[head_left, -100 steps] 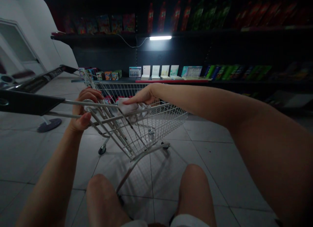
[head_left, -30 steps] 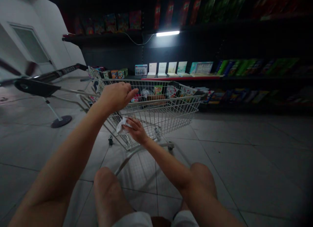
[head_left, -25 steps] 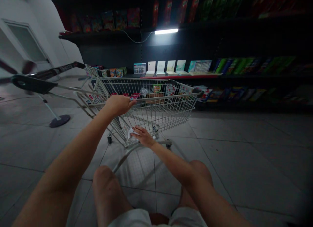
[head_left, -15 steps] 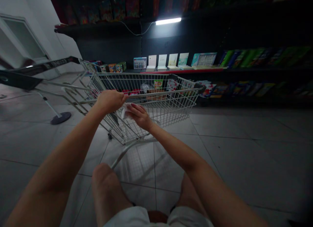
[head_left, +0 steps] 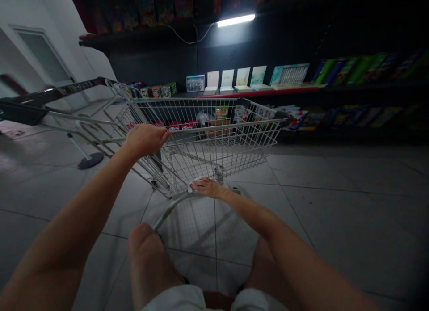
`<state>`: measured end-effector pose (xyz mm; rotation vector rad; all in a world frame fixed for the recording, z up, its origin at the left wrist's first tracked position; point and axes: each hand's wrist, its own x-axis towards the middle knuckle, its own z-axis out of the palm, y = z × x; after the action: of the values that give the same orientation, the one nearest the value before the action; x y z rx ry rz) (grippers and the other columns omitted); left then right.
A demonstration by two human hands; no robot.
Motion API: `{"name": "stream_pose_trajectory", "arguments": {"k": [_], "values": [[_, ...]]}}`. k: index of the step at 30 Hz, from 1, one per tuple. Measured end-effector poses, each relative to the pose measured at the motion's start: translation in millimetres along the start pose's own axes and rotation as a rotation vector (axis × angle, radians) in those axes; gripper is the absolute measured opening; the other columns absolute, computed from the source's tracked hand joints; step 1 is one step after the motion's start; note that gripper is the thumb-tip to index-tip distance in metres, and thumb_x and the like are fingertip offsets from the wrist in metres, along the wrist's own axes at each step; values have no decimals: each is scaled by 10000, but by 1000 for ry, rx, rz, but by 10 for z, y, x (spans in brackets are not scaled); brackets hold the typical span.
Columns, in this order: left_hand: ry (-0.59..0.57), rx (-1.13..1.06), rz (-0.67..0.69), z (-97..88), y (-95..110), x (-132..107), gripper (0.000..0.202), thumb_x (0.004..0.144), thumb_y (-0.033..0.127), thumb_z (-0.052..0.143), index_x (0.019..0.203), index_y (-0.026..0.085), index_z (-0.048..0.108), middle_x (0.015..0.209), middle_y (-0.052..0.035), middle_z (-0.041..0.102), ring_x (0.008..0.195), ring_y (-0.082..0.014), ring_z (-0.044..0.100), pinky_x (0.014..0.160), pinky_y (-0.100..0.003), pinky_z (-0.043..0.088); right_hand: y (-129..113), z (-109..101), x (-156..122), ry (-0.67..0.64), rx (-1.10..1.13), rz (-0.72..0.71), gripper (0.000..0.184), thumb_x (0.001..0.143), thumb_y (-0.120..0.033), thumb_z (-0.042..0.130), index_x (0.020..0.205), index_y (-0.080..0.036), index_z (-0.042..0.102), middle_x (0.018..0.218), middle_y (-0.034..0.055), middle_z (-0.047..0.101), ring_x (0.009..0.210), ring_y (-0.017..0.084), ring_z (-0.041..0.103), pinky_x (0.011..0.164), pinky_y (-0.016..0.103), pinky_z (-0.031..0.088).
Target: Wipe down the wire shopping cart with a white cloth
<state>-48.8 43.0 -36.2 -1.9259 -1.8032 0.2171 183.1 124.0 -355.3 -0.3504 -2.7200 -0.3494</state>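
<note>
- Left hand (head_left: 145, 140): clenched, grasping the cart's top rail (head_left: 208, 131).
- Right hand (head_left: 207, 188): flat, fingers extended, lying over a white cloth (head_left: 192, 187).
- Cloth: mostly hidden, pressed against the wire at the near lower edge of the cart (head_left: 234, 150).
- Cart contents: packets (head_left: 177, 125), cardboard box (head_left: 214, 128).
- Surroundings: cart stands on tile floor (head_left: 335, 203), beside a stocked shelf (head_left: 254, 93).
</note>
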Motion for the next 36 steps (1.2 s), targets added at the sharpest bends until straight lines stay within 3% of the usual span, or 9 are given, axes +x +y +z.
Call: {"name": "stream_pose_trajectory", "arguments": {"k": [6,12,15,18,23,26,30,33,36], "values": [[-14,16,-2,3,-6,-4,656,964,529,134,1051,194,690,966,-132,723,926,-322,686,748,-384,488,498,-144,-448,-47,-66,28,461,889,-42,430,1293,-213,574,1222,46,665,1200,128,558,1111,346,365],[-23,20,-10,-16,2,-6,673,964,529,116,1056,191,691,980,-140,724,935,-323,684,760,-389,482,746,-345,-842,86,-120,385,330,902,-106,469,1112,-214,700,1153,71,689,1130,207,552,1013,396,434],[-36,30,-18,-31,14,-8,662,969,525,120,1061,188,683,994,-137,726,949,-313,682,771,-373,476,584,-564,-566,442,-110,577,337,916,-130,438,1086,-215,716,1187,89,664,1131,222,535,1002,418,461],[-38,29,-15,-47,32,-15,658,972,516,122,1056,177,680,1003,-140,724,954,-310,681,771,-363,474,332,-909,99,729,-37,542,362,931,-180,446,1221,-251,651,1300,78,581,1279,229,448,1084,446,418],[5,16,10,-69,76,-89,623,972,486,148,1062,159,670,970,-155,724,918,-323,690,738,-372,481,237,-1100,1054,584,-17,220,302,943,-289,528,1208,-375,644,1224,-12,639,1244,169,491,1116,367,378],[26,13,34,-65,73,-147,623,973,494,148,1061,161,667,949,-152,727,909,-326,693,728,-373,484,305,-876,1042,496,-18,242,282,939,-303,539,1185,-366,661,1223,-5,654,1205,173,522,1094,371,387],[35,3,32,-48,28,-183,621,972,498,149,1054,171,671,939,-143,731,898,-326,698,720,-378,491,192,-752,672,359,-5,161,226,924,-288,569,1099,-323,707,1165,-3,688,1113,164,570,973,336,474],[33,-6,36,-51,2,-195,633,971,495,142,1021,167,681,940,-147,732,895,-339,698,709,-393,494,43,-1121,605,417,30,121,184,909,-255,587,1016,-303,729,1149,-3,690,1104,163,567,962,341,492],[29,-3,52,-72,-5,-219,636,957,549,178,1007,167,684,936,-149,734,897,-343,696,703,-393,493,34,-1790,875,588,51,329,327,900,-151,544,1140,-323,686,1278,1,616,1267,193,476,1087,392,417]]}}
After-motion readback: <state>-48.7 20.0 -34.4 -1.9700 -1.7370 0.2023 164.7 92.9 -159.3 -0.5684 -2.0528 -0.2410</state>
